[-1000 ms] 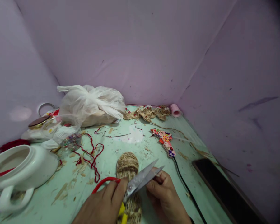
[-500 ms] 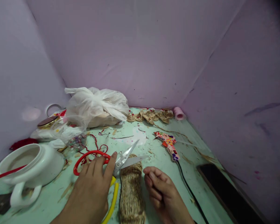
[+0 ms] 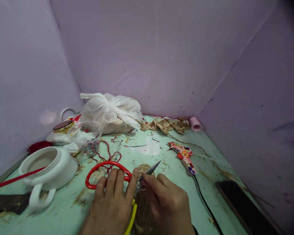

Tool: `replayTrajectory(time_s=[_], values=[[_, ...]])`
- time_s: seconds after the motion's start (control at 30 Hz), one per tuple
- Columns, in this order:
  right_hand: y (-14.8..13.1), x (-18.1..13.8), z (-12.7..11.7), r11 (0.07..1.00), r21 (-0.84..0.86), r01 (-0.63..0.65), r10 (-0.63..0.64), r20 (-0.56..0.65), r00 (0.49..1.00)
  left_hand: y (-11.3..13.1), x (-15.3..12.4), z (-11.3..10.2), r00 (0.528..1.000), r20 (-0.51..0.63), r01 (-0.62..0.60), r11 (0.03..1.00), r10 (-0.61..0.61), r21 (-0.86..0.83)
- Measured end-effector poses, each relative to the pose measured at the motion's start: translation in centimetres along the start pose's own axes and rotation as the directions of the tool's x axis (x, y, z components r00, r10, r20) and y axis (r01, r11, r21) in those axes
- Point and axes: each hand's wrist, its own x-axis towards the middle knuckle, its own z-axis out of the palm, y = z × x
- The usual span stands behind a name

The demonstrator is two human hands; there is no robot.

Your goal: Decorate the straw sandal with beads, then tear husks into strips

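Observation:
My left hand [image 3: 112, 202] is closed on a pair of scissors with one red and one yellow handle [image 3: 104, 163]. A single pointed blade [image 3: 154, 168] shows, reaching up and to the right. My right hand [image 3: 168, 202] is closed, thumb and fingertips pinched together right beside the blade. Whatever sits in that pinch is hidden. Under both hands stands a jute-wrapped piece [image 3: 143, 212], its coiled round end [image 3: 147, 169] visible behind the blade. Much of it is covered by my hands.
A white pot [image 3: 66, 166] stands at left, near a clear tub [image 3: 84, 140] and a knotted plastic bag [image 3: 112, 112]. A patterned glue gun [image 3: 185, 155] with black cord and a dark phone [image 3: 245, 205] lie right. Behind are jute ornaments [image 3: 164, 125] and pink spool [image 3: 196, 124].
My right hand has moved up and left to the scissor blades, which were wide apart and now show as one. The whole view has shifted, so the surroundings sit farther right.

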Motion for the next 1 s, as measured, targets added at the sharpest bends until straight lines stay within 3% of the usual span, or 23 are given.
replayTrajectory(time_s=[0.2,0.43,0.63,0.73,0.8,0.9,0.93,1.0], values=[[-0.2,0.2,0.0,0.954,-0.279,0.110,-0.108,0.022,0.994,0.1,0.2,-1.2,0.998,0.057,-0.015,0.999,0.013,0.033],[-0.4,0.7,0.6,0.947,-0.299,0.114,-0.096,0.075,0.993,-0.1,0.2,-1.0,0.990,0.143,0.020,0.999,-0.016,-0.032],[-0.1,0.6,1.4,0.943,-0.334,0.006,0.029,0.101,0.994,-0.1,0.1,-0.8,0.993,0.117,-0.015,1.000,0.012,0.023],[1.0,1.4,0.4,0.911,-0.400,-0.097,0.122,0.036,0.992,-0.2,0.0,-1.0,0.994,0.107,-0.028,0.998,0.021,0.057],[1.9,1.9,-0.8,0.915,-0.339,-0.217,0.222,-0.023,0.975,-0.4,0.1,-1.1,0.991,0.130,-0.001,0.999,-0.005,0.045],[2.3,1.8,-2.3,0.919,-0.021,-0.393,0.393,0.005,0.920,-1.3,0.9,-0.9,0.977,0.204,0.067,0.997,-0.061,-0.023],[2.0,1.4,-2.5,0.892,0.093,-0.443,0.441,0.039,0.897,-1.8,1.3,-0.8,0.969,0.236,0.089,0.995,-0.076,-0.047],[0.7,0.0,-2.5,0.806,0.309,-0.505,0.453,0.229,0.862,-3.1,2.1,-0.3,0.947,0.305,0.130,0.988,-0.099,-0.083]])
